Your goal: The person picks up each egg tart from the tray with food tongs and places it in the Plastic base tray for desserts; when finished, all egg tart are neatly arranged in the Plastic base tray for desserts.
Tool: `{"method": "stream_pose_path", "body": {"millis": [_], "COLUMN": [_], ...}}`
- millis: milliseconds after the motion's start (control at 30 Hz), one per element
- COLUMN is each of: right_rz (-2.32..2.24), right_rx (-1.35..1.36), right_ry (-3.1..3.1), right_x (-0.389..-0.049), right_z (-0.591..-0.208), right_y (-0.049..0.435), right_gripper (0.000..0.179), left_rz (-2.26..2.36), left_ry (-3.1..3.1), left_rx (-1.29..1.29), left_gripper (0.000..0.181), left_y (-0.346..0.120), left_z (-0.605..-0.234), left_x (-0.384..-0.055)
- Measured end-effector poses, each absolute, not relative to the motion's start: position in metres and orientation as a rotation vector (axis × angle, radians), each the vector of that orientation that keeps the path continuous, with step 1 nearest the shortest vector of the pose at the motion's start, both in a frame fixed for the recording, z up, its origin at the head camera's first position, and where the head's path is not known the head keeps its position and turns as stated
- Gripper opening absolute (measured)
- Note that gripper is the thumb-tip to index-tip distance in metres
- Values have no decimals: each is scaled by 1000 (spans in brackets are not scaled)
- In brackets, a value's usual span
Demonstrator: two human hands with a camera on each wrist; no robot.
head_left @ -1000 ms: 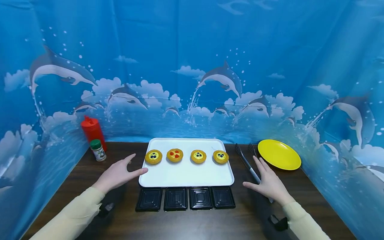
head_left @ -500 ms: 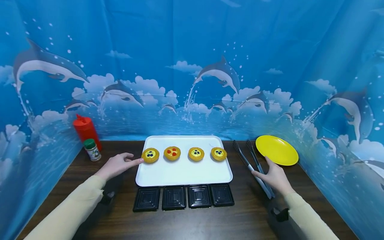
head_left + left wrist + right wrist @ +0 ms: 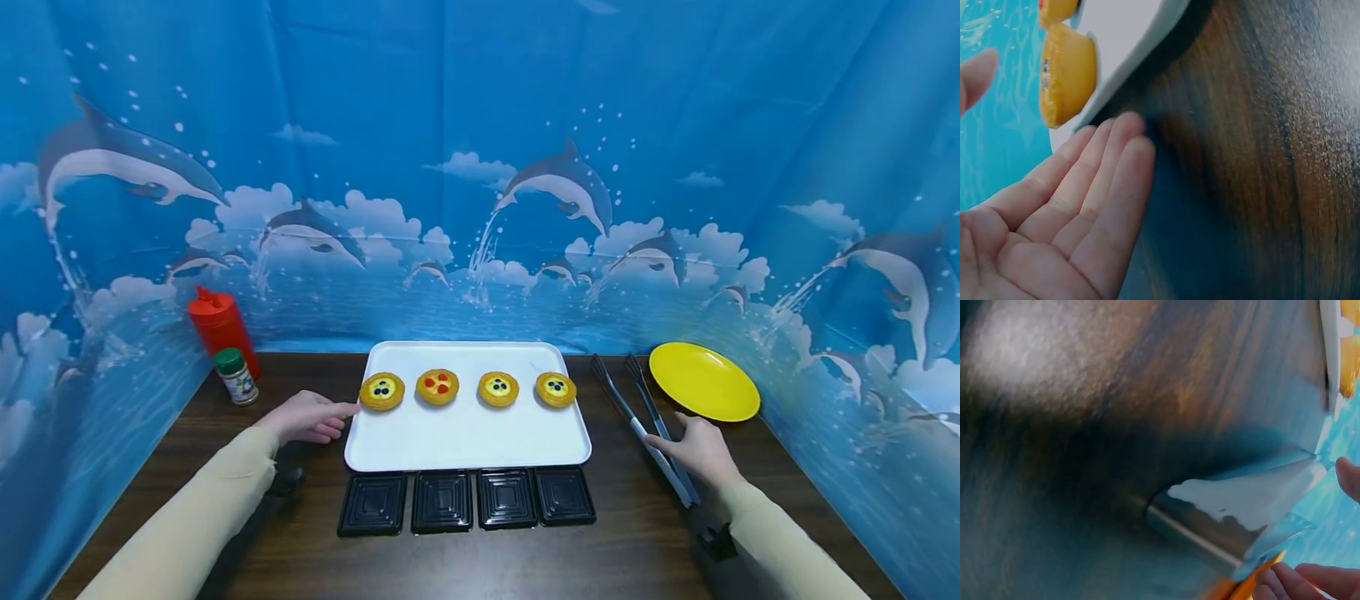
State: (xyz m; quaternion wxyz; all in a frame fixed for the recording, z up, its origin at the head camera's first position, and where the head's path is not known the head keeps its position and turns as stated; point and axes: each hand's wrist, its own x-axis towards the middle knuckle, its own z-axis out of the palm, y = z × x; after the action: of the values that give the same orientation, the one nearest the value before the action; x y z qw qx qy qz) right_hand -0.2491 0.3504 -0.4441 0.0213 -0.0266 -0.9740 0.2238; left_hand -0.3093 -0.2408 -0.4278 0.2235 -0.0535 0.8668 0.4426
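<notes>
My left hand (image 3: 311, 417) is at the left edge of a white tray (image 3: 465, 440), beside the leftmost tart. Its extended fingers (image 3: 1129, 131) lie near the tray's rim; whether they touch it is unclear. Several tarts (image 3: 439, 387) sit in a row on the tray: one has red fruit, the others dark berries. On the right, my right hand (image 3: 701, 450) is over the handle end of metal tongs (image 3: 660, 462). Thumb and fingers are parted on either side of the tongs (image 3: 1229, 512), with no clear grip visible.
Several black square plastic trays (image 3: 442, 502) line the white tray's front edge. A yellow plate (image 3: 705, 382) lies back right. A red squeeze bottle (image 3: 223, 321) and a green-capped shaker (image 3: 236, 377) stand back left. A dolphin-print curtain (image 3: 480, 167) hangs behind.
The left hand has gone from spread apart left of the tray to its left edge. My right hand has drawn back along the tongs toward their handle end, its fingers closer together.
</notes>
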Motion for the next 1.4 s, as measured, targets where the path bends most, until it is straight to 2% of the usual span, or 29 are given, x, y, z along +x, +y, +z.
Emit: {"method": "stream_pose_path", "body": {"millis": [267, 400, 600, 833, 1167, 1267, 1400], "right_rz": [741, 775, 752, 788, 775, 753, 702], "right_rx": [-72, -78, -94, -96, -148, -154, -176], "right_ry": [-3117, -3120, -3124, -3115, -3112, -3115, -3131], "right_x": [-251, -254, -258, -263, -267, -268, -271], "right_z": [-451, -454, -456, -460, -460, -459, -459], "right_y": [355, 355, 356, 352, 347, 346, 344], "right_gripper": [87, 85, 83, 59, 54, 57, 77], "left_rz": [1364, 1414, 1455, 1466, 1441, 1436, 1441], "left_ry": [2268, 2218, 2202, 2203, 2228, 2235, 2228], "left_rx": [-190, -213, -231, -281, -313, -323, -349], "left_gripper": [48, 39, 37, 38, 36, 35, 36], "left_y": [-244, -244, -242, -241, -237, -237, -236], "left_z": [-442, -447, -447, -448, -452, -452, -452], "left_x": [-308, -307, -308, -310, -314, -314, -314]}}
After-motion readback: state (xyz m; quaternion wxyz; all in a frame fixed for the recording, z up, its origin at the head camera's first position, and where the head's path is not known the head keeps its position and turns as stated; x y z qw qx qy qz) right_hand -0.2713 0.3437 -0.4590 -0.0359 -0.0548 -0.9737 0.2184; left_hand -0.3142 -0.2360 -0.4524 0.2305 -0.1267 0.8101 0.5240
